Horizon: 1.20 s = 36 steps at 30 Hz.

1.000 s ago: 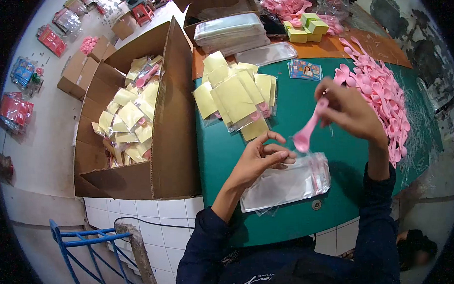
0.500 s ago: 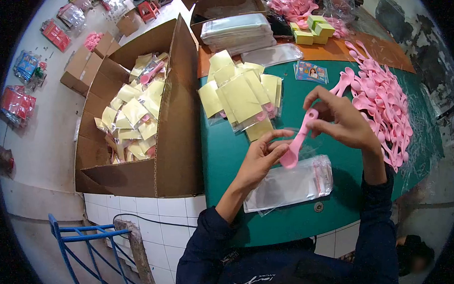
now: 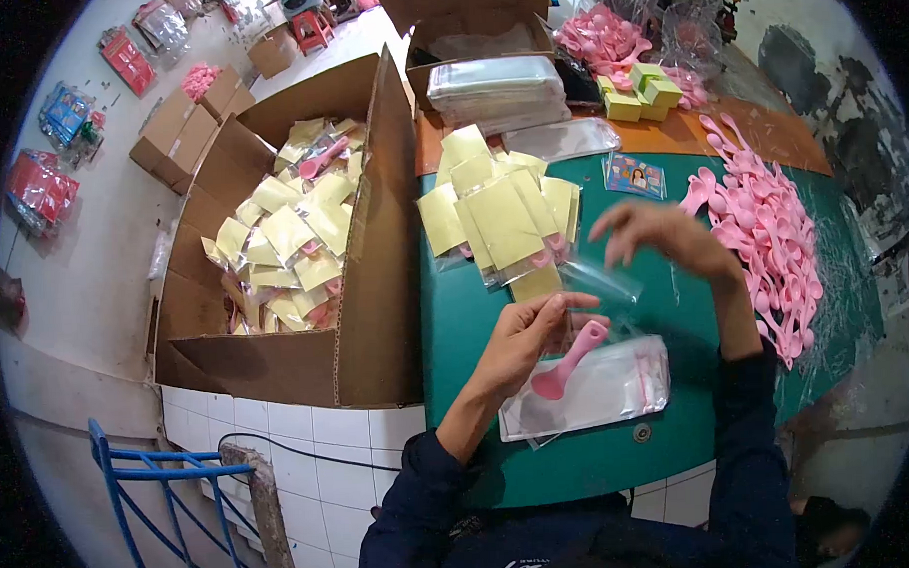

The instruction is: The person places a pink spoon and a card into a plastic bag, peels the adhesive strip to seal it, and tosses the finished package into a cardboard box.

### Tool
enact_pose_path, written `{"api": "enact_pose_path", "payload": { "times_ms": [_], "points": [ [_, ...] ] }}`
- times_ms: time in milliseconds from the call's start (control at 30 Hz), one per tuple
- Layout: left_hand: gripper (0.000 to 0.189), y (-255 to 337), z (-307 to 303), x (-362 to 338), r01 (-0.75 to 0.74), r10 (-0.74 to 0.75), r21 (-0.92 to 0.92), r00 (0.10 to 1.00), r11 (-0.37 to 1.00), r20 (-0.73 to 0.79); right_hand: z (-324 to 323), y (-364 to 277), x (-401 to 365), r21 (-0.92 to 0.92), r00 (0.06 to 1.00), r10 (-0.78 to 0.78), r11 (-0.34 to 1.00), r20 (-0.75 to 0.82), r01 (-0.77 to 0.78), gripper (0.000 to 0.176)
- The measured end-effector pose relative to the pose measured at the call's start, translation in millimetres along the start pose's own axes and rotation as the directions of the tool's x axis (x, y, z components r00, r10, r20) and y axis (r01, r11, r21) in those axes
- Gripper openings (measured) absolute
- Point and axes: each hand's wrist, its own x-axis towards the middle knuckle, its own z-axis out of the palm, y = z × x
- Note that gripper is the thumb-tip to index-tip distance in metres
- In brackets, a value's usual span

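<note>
My left hand [image 3: 527, 344] pinches a clear plastic bag [image 3: 607, 281], whose end stands out beyond the fingers. Just below those fingertips is a pink spoon [image 3: 569, 364], its bowl down to the left and its handle up to the right. The spoon overlaps a stack of clear bags [image 3: 623, 378] on the table; I cannot tell whether it is inside the held bag. My right hand [image 3: 663, 237] hovers apart from the spoon, fingers loosely spread and a little blurred, holding nothing. Near it lie small printed cards [image 3: 635, 176] and a heap of pink spoons [image 3: 768, 238].
Bagged yellow cards with spoons [image 3: 497, 212] pile up on the green table [image 3: 478, 383]. To the left, a large cardboard box [image 3: 380, 287] holds more. Along the back are stacked clear bags [image 3: 498, 87], yellow-green blocks [image 3: 648, 92] and another spoon pile [image 3: 601, 39].
My right hand has let go of the spoon's handle and moved up and away. The spoon has shifted down and left, below my left fingers. The view has moved slightly.
</note>
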Motion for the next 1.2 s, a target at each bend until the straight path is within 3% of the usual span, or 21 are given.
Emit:
{"api": "enact_pose_path", "payload": {
  "times_ms": [33, 67, 133, 233, 333, 367, 467, 500, 600, 633, 700, 767, 867, 967, 1067, 1100, 1200],
  "points": [
    [0.039, 2, 2, -2, -0.036, 0.038, -0.076, 0.999, 0.996, 0.023, -28, 23, 6, -0.295, 0.975, 0.030, 0.950, -0.222, -0.096, 0.032],
    [0.039, 2, 2, -3, -0.041, 0.046, -0.067, 0.997, 0.997, 0.069, -61, 50, 10, -0.533, 0.902, -0.015, 0.811, -0.431, -0.241, 0.034],
    [0.040, 1, 1, -5, -0.048, 0.054, -0.043, 0.986, 0.998, 0.156, -109, 101, 7, -0.734, 0.809, -0.149, 0.536, -0.568, -0.417, 0.038],
    [0.042, 2, 6, -5, -0.036, 0.032, 0.010, 0.964, 0.999, 0.264, -130, 126, 7, -0.778, 0.829, 0.002, 0.345, -0.559, -0.525, 0.046],
    [0.042, -1, 10, -4, -0.016, 0.017, -0.007, 0.955, 1.000, 0.296, -134, 133, 4, -0.617, 0.743, 0.014, 0.547, -0.669, -0.566, 0.049],
    [0.042, -1, 10, -3, -0.011, 0.014, -0.010, 0.954, 1.000, 0.299, -134, 137, 6, -0.614, 0.715, -0.026, 0.535, -0.699, -0.581, 0.038],
    [0.042, -1, 11, -4, 0.000, 0.005, -0.018, 0.960, 1.000, 0.280, -115, 120, 6, -0.634, 0.646, -0.145, 0.438, -0.749, -0.637, 0.029],
    [0.042, -1, 11, -4, -0.005, 0.011, -0.024, 0.964, 1.000, 0.265, -112, 119, 4, -0.735, 0.683, -0.273, 0.230, -0.678, -0.638, 0.022],
    [0.041, 2, 12, -4, -0.034, 0.041, -0.038, 0.976, 0.999, 0.212, -75, 70, 4, -0.617, 0.661, -0.219, 0.640, -0.718, -0.458, 0.020],
    [0.041, 1, 11, -5, -0.026, 0.033, -0.039, 0.977, 0.999, 0.209, -54, 42, 6, -0.533, 0.713, -0.103, 0.739, -0.694, -0.412, 0.019],
    [0.041, 1, 9, -6, -0.032, 0.032, -0.006, 0.963, 0.999, 0.269, -18, 25, 10, -0.465, 0.804, -0.180, 0.875, -0.567, -0.133, 0.019],
    [0.040, 0, 10, -4, -0.028, 0.024, 0.010, 0.946, 1.000, 0.322, 14, 11, 21, -0.466, 0.828, -0.194, 0.880, -0.526, -0.090, 0.021],
    [0.040, -2, 11, -6, -0.014, 0.005, 0.022, 0.936, 1.000, 0.351, 22, 28, 38, -0.613, 0.863, -0.093, 0.741, -0.497, -0.273, 0.024],
    [0.039, 1, 11, -6, -0.025, 0.001, 0.065, 0.940, 0.998, 0.341, 22, 38, 40, -0.593, 0.852, -0.046, 0.736, -0.522, -0.325, 0.026],
    [0.039, -2, 10, -4, -0.033, 0.016, 0.041, 0.939, 0.999, 0.345, 16, 23, 33, -0.688, 0.816, -0.250, 0.689, -0.522, -0.229, 0.028],
    [0.039, -2, 10, -5, -0.029, 0.016, 0.036, 0.941, 0.999, 0.337, 16, 6, 29, -0.615, 0.819, -0.158, 0.740, -0.552, -0.272, 0.028],
    [0.040, 5, 9, -8, -0.032, 0.019, 0.048, 0.970, 0.998, 0.241, 20, -34, 10, -0.593, 0.821, -0.282, 0.801, -0.496, -0.083, 0.020]
  ]
}}
